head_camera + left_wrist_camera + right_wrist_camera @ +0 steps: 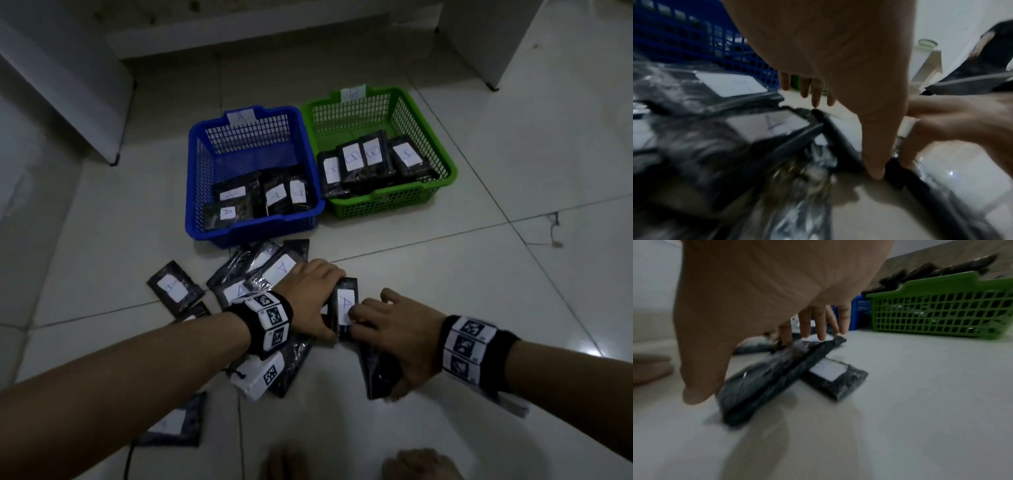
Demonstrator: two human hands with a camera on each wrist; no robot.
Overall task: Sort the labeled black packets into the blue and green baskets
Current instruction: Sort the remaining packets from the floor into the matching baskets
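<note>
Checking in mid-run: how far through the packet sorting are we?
Done: the blue basket and green basket each hold several packets. In hand: left hand grips an A-labelled packet, right hand touching it. Left: the floor pile, several marked A, so plenty remains.

The left forearm reaches in from the lower left and the right forearm from the right edge, both bare and angled down. The left hand, palm down, pinches a packet end to end between fingers and thumb. The right hand, palm down with fingers nearly straight, touches the same packet with its fingertips.
</note>
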